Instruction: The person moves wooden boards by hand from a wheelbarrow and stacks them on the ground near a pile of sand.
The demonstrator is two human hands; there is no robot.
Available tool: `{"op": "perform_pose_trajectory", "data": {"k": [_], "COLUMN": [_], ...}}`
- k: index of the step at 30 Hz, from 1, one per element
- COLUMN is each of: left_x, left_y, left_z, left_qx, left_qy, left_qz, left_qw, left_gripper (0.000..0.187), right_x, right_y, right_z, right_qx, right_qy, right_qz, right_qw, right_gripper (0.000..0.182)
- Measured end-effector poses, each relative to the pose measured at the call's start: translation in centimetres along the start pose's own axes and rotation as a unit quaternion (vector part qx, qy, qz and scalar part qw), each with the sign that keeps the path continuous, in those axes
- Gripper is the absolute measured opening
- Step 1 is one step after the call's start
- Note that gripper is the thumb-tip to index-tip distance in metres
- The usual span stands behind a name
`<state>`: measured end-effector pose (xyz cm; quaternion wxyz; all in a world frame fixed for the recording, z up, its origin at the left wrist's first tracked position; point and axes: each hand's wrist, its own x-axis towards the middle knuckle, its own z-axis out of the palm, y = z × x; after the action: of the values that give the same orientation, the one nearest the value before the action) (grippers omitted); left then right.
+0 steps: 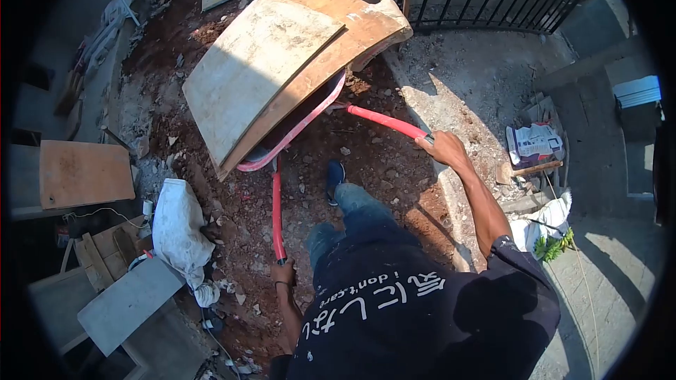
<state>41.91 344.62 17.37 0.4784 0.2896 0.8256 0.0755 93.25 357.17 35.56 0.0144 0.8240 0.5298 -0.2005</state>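
Wheelbarrow [310,129]: ahead of the person, long axis slanting to upper left, front pointing away. Two red handles [277,211]; left hand [282,274] grips one, right hand [443,148] the other, fingers closed. At least two boards [264,63] on top.

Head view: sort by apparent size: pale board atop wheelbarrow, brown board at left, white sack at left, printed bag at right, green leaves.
1. Pale board
2. Brown board and white sack: too alike to rank
3. Printed bag
4. Green leaves
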Motion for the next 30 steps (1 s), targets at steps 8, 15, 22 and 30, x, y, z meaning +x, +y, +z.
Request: {"op": "perform_pose_trajectory", "data": {"k": [8, 15, 22, 30], "left_x": [-11.4, -23.0, -29.4, -33.6], "left_y": [-12.9, -24.1, -35.5, -41.3], "left_z": [4.8, 6.3, 10.1, 12.3], "left_qx": [0.054, 0.106, 0.201, 0.181], "left_qy": [0.010, 0.048, 0.050, 0.085], "left_qz": [0.019, 0.061, 0.033, 0.040], "left_qw": [0.998, 0.991, 0.978, 0.979], "left_gripper": [0.037, 0.034, 0.032, 0.040], "right_x": [-14.7, -29.8, -42.9, -50.8], "right_y": [7.5, 18.0, 28.1, 39.8], "right_z": [1.4, 8.0, 15.4, 29.5], "right_qx": [-0.036, -0.014, 0.020, 0.069], "right_qy": [0.020, -0.034, -0.049, -0.066], "right_qz": [0.001, 0.042, 0.067, 0.064], "right_qw": [0.999, 0.998, 0.996, 0.993], "right_gripper": [0.059, 0.061, 0.061, 0.059]}}
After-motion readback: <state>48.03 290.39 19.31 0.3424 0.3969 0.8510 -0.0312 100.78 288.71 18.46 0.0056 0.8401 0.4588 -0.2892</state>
